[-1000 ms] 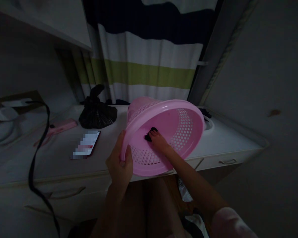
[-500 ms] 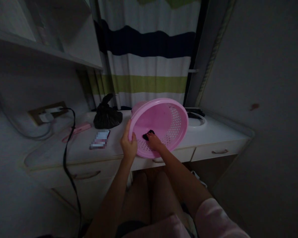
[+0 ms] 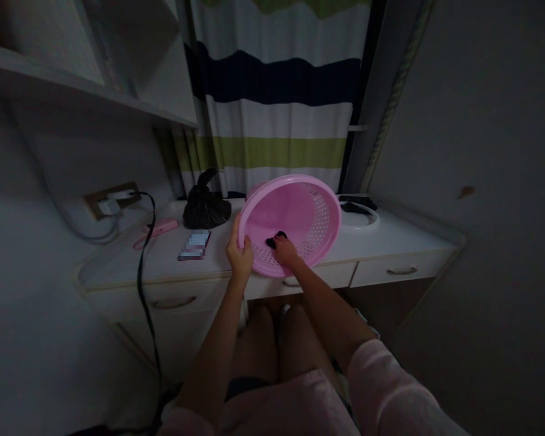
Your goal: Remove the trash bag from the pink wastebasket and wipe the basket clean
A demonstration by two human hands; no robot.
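Note:
A pink plastic basket (image 3: 295,209) with a perforated wall is tipped on its side on the white desk, its mouth facing me. My left hand (image 3: 240,253) grips the rim on the left, thumb inside and fingers outside. Reaching into the basket, my right hand (image 3: 285,251) is closed on a black cloth (image 3: 279,236) and presses it against the inner wall near the holes. Part of the cloth is hidden under the fingers.
On the desk (image 3: 163,266) to the left lie a phone (image 3: 194,246), a knotted black plastic bag (image 3: 206,209) and a pink device with a strap (image 3: 163,226). A white ring (image 3: 363,225) and dark items lie at right. A black cable (image 3: 142,278) hangs over the front edge.
My right hand has shifted the black cloth slightly along the inside of the basket. The left hand keeps its grip on the rim. The whole view has shifted a little.

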